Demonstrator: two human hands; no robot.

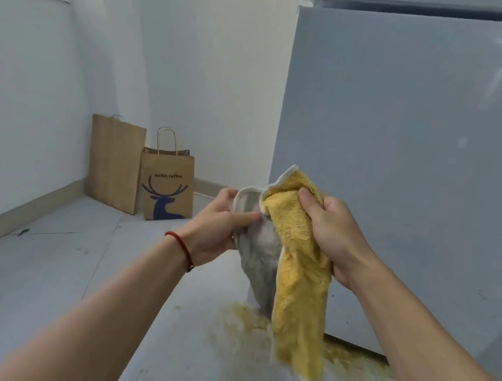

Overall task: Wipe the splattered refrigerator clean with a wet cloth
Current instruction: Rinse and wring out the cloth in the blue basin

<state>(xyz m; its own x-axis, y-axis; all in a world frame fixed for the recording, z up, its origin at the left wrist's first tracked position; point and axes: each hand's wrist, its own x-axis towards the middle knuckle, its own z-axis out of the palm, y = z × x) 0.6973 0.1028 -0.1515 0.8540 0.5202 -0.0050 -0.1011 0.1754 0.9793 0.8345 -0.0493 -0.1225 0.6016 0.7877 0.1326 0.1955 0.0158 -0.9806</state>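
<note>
Floor: pale grey. Two brown paper bags stand in the far corner. Refrigerator stands at right; yellowish splatter at its base.

bare forearms, no sleeves; a thin red string bracelet circles the left wrist.

Both hands grip a yellow-and-grey cloth before the grey refrigerator: left hand on grey, right hand on yellow; yellowish splatter on the floor.
</note>
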